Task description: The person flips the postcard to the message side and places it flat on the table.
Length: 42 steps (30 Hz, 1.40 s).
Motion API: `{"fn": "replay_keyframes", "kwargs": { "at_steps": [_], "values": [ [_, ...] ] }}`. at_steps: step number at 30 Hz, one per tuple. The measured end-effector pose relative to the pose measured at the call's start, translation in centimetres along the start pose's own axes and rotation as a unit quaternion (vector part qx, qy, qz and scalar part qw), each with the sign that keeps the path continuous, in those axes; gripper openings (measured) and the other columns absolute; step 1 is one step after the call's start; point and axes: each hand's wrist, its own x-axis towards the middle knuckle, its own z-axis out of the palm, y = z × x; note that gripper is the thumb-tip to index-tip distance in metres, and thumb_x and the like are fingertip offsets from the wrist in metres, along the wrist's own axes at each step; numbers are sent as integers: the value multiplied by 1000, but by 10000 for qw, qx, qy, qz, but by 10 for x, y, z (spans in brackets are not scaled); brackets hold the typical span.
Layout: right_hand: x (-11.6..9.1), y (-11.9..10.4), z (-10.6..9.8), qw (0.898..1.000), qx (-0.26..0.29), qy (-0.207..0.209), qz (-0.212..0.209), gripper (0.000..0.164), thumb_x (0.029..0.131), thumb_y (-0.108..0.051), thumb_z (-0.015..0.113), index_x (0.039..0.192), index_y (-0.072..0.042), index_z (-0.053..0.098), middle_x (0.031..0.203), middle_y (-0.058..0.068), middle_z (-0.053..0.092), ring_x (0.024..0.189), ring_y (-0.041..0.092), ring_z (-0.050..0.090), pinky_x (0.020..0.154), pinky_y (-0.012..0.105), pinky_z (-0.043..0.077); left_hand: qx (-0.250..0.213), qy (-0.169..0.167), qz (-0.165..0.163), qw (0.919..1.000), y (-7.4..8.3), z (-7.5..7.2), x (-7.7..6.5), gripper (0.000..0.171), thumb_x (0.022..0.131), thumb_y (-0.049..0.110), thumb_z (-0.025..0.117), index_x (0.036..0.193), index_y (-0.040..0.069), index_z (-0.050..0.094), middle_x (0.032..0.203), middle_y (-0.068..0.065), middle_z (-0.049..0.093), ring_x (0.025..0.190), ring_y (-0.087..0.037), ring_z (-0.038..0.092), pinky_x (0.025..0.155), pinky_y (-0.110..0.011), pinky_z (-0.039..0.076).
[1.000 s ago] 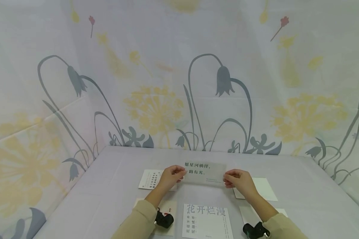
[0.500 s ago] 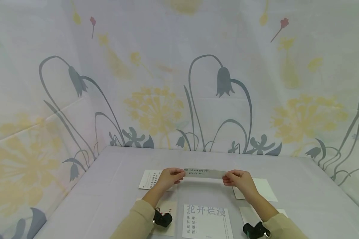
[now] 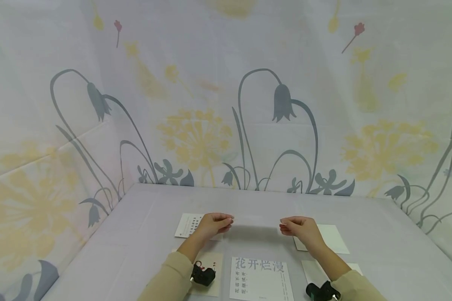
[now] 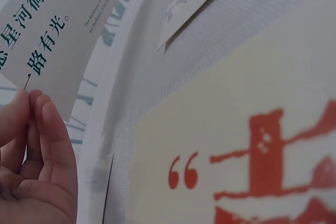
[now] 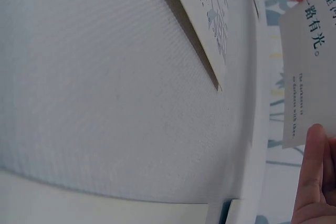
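Note:
Between both hands a pale grey card with dark green writing (image 4: 58, 40) is held up above the table. My left hand (image 3: 212, 225) pinches one end between thumb and fingers; my right hand (image 3: 303, 230) pinches the opposite end. In the head view the card is turned edge-on and can hardly be seen, but its shadow falls on the table. The left wrist view shows its printed face, tilted, and in the right wrist view the same face appears at the right edge. A white card with large grey lettering (image 3: 261, 280) lies on the table nearer the body.
On the left lie a white card with black writing (image 3: 184, 225) and a cream card with red print (image 3: 215, 288), both partly behind the left arm. To the right are two blank pale cards, one farther (image 3: 335, 240), one nearer (image 3: 310, 269). A flowered cloth (image 3: 196, 138) hangs behind the table.
The held card has tipped from facing the head camera, through a narrow strip, to edge-on. Both hands keep their pinch and have shifted very little. The cards on the table stay put.

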Motion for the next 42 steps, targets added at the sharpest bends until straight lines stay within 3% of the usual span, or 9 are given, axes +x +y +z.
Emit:
{"fn": "replay_keyframes", "kwargs": {
  "at_steps": [7, 14, 21, 29, 42],
  "values": [
    [0, 1, 0, 9998, -168, 105, 25, 30, 90, -10, 61, 106, 15, 61, 91, 17, 68, 76, 17, 68, 71, 27, 54, -292, -64, -109, 9995, 2, 0, 0, 25, 89, 6, 62, 109, -9, 63, 105, -18, 65, 86, -16, 65, 77, -26, 53],
    [1, 2, 1, 9997, -170, 143, 81, 27, 88, -7, 62, 107, 13, 62, 98, 16, 66, 76, 15, 67, 71, 25, 54, -358, -8, -203, 9992, 5, 0, -1, 26, 89, 7, 62, 110, -8, 62, 97, -8, 67, 80, -10, 63, 77, -26, 53],
    [-1, 4, 2, 9985, -490, 260, -16, 28, 87, -10, 65, 106, 10, 65, 96, 14, 67, 78, 16, 64, 68, 24, 54, -487, 11, -169, 9987, 7, 1, -3, 29, 89, 6, 63, 112, -10, 60, 97, -8, 67, 79, -10, 63, 77, -26, 53],
    [0, 4, 5, 9982, -526, 299, 47, 26, 87, -8, 65, 106, 10, 64, 92, 12, 67, 73, 17, 64, 65, 25, 55, -492, 100, -239, 9985, 7, 2, -3, 27, 88, 4, 62, 111, -10, 61, 93, -7, 67, 77, -10, 63, 75, -26, 53],
    [2, 0, 11, 9975, -520, 368, 310, 33, 84, 1, 62, 115, 11, 58, 83, 8, 62, 68, 18, 62, 58, 28, 55, -177, 98, 28, 9998, 4, 3, -3, 35, 89, 3, 60, 121, -8, 55, 87, -8, 63, 72, -11, 62, 70, -27, 55]
  ]
}}
